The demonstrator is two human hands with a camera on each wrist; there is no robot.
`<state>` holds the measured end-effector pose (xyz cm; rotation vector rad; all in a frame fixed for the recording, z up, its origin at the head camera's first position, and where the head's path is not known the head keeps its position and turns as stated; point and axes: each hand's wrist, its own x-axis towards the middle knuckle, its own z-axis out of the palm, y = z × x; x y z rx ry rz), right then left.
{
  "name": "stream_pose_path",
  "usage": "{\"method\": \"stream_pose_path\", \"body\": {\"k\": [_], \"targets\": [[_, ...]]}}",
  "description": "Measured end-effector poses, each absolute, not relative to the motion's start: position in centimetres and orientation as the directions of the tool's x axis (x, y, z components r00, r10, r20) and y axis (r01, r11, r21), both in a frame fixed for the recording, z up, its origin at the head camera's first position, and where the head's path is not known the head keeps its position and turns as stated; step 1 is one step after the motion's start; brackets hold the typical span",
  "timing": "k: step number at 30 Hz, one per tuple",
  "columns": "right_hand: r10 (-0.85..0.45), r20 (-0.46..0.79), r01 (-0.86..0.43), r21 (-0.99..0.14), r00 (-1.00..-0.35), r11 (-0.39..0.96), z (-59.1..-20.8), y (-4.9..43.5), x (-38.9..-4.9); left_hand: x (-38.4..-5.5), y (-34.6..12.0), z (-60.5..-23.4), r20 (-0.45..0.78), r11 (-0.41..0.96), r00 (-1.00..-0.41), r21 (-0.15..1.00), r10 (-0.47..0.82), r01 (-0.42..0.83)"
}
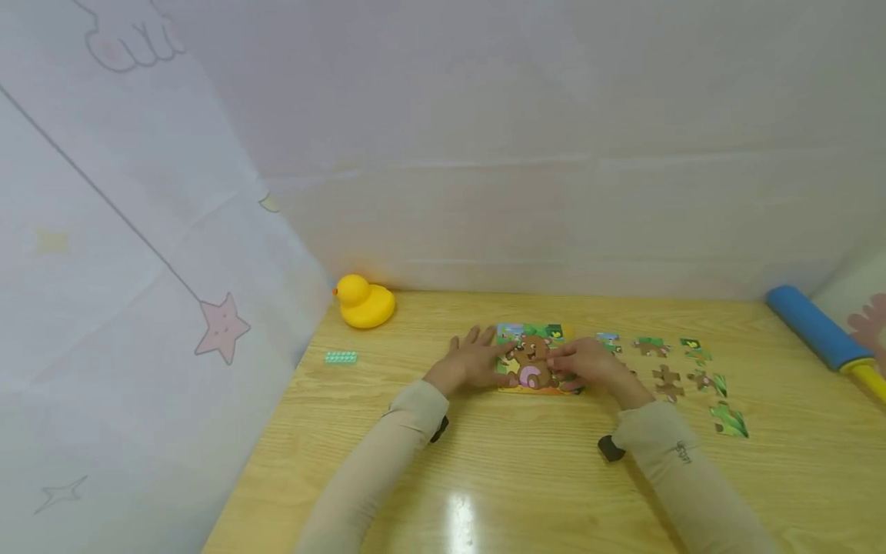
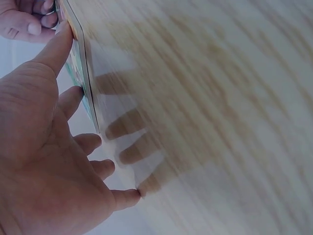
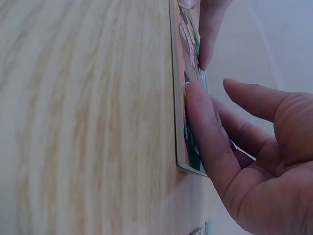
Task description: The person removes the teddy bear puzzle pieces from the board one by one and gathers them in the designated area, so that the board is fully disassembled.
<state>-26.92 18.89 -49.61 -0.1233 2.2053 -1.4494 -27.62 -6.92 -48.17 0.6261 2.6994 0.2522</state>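
Your left hand (image 1: 474,360) lies spread flat on the puzzle board's (image 1: 533,362) left edge, while your right hand (image 1: 588,363) presses straight fingers onto its right side.

Both arms wear long, close-fitting beige sleeves that end at the wrists, leaving the left hand (image 1: 474,360) and the right hand (image 1: 588,362) bare. A small dark device sits strapped at each wrist, on the underside of the cuff. The right sleeve carries a small grey printed marking near the cuff.
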Motion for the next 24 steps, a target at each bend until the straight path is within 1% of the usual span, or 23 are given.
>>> {"method": "stream_pose_path", "body": {"k": [13,19,24], "targets": [[-0.293,-0.33,0.139,-0.841,-0.897,0.522,-49.14,18.1,-26.25,-27.64,-6.86,-48.23,-0.315,0.888,-0.836,0.257,0.45,0.381],[-0.302,-0.326,0.136,-0.849,-0.896,0.511,-48.98,18.07,-26.12,-27.71,-6.83,-48.27,-0.314,0.89,-0.839,0.258,0.445,0.376],[-0.284,-0.314,0.139,-0.854,-0.906,0.501,-49.17,18.02,-26.06,-27.82,-6.76,-48.18,-0.326,0.893,-0.836,0.254,0.44,0.371]]}}
